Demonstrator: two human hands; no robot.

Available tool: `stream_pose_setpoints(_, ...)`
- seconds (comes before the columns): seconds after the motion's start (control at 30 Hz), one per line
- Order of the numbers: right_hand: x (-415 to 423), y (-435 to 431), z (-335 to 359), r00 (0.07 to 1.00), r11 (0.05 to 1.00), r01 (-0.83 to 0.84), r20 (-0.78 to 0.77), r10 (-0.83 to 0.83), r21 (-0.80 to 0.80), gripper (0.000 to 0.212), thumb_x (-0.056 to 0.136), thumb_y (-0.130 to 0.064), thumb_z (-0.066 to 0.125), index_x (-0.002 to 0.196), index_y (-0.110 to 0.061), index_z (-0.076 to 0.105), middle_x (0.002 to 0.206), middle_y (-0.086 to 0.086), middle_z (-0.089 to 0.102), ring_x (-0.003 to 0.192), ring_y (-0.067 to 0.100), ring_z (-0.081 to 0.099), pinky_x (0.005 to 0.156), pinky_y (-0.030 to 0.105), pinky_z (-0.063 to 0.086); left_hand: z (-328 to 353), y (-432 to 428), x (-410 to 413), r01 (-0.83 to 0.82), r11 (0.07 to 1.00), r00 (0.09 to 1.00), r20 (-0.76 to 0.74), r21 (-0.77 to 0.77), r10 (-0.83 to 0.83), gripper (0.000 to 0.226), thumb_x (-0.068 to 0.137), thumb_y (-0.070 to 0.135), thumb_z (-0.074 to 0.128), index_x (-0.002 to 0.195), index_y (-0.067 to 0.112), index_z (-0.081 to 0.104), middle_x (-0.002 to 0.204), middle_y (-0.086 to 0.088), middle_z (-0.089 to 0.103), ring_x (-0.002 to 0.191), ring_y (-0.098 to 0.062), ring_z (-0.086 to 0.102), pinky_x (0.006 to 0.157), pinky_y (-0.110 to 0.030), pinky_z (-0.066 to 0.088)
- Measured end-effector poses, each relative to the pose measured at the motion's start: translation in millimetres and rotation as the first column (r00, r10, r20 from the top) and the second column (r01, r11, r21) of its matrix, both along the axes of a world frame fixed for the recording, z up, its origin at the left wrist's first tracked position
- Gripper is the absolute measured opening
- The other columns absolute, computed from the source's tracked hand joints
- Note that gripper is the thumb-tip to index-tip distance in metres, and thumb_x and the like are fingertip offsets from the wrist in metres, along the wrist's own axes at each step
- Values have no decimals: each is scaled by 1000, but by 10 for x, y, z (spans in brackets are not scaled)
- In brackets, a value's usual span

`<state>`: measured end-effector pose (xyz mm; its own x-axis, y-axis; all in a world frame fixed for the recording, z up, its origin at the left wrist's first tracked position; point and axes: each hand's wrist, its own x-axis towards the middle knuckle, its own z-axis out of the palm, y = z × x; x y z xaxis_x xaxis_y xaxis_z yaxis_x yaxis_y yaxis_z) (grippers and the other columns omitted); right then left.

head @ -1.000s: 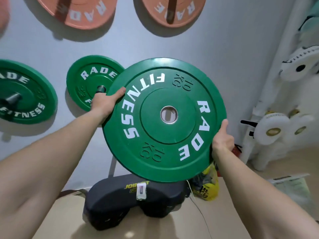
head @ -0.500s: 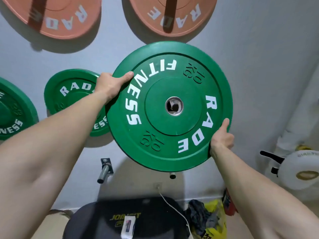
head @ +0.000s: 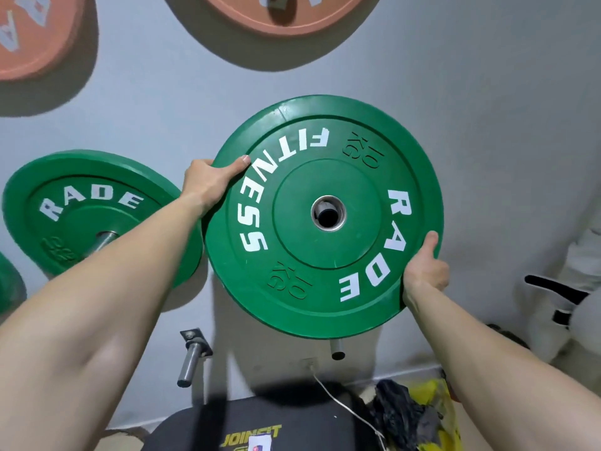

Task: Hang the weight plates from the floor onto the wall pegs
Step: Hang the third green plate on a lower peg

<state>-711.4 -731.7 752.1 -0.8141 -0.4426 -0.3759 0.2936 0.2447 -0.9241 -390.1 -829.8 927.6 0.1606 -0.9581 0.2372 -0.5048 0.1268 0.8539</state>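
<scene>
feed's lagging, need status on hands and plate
Both gripping: left hand and right hand on plate rim. Plate up at wall, not clearly seated. Hung plate close on left.

This is a gym room, with one pale wall point(head: 487, 92) used as a rack for weights. An orange plate point(head: 286, 14) and a second orange plate point(head: 29, 37) hang high on it. A green plate point(head: 81, 216) stamped RADE sits on a steel peg at the left, and a nearer green plate point(head: 354, 245) reads RADE FITNESS and 10 KG. A bare peg point(head: 192, 356) and a shorter peg point(head: 337, 348) stick out lower down. Below is a black padded bench point(head: 201, 431) marked JOINFIT, with a white cable point(head: 344, 405) across it and a yellow bag point(head: 432, 408) beside it.
</scene>
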Motion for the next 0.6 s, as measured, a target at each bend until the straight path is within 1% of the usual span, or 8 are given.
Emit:
stream_pose_setpoints(0.07,-8,-110,-82,999,999,34,1,-34,19,74,92,-76,35,90,-5,55,96,13,57,86,33,55,74,38,42,-53,-235,-49,43,999,999,3,33,-44,64,62,71,80,91,15,73,84,1,77,75,-18,74,65,-28,55)
stream_pose_setpoints(0.13,-17,-211,-171,998,998,59,5,-59,23,74,92,-76,34,89,-5,54,96,13,56,86,33,54,75,39,43,-103,-447,-96,82,995,997,3,53,-82,65,61,70,82,94,15,74,84,2,77,75,-18,75,66,-29,56)
stream_pose_setpoints(0.23,79,-304,-343,994,994,94,51,-97,61,82,87,-82,31,91,-4,58,98,15,60,91,37,59,84,45,50,-215,-721,-137,130,989,991,22,69,-132,66,59,71,82,94,15,74,84,2,78,75,-18,75,74,-35,61)
stream_pose_setpoints(0.3,142,-360,-433,987,988,141,72,-146,67,87,83,-86,29,93,-5,61,102,15,64,93,38,61,89,50,52,-249,-858,-183,172,982,984,29,81,-175,66,58,71,82,94,16,75,83,2,78,74,-18,75,76,-37,61)
stream_pose_setpoints(0.37,159,-439,-478,980,983,171,94,-177,67,85,83,-85,30,96,-6,61,105,15,65,94,38,61,91,50,52,-258,-1007,-217,205,975,978,19,82,-207,62,59,70,82,94,18,76,83,4,78,75,-17,76,76,-36,61)
stream_pose_setpoints(0.47,180,-532,-531,970,976,207,114,-213,62,82,85,-82,31,97,-6,60,103,15,63,94,38,61,89,48,51,-291,-1119,-228,234,970,972,13,69,-235,51,67,64,82,95,22,75,84,6,78,76,-14,75,74,-31,59)
stream_pose_setpoints(0.6,215,-656,-635,967,971,236,88,-239,42,86,83,-84,27,96,-6,60,109,18,67,96,39,62,90,49,52,-386,-1193,-210,248,968,969,7,32,-248,43,73,57,82,98,23,75,85,9,78,75,-9,75,69,-25,55)
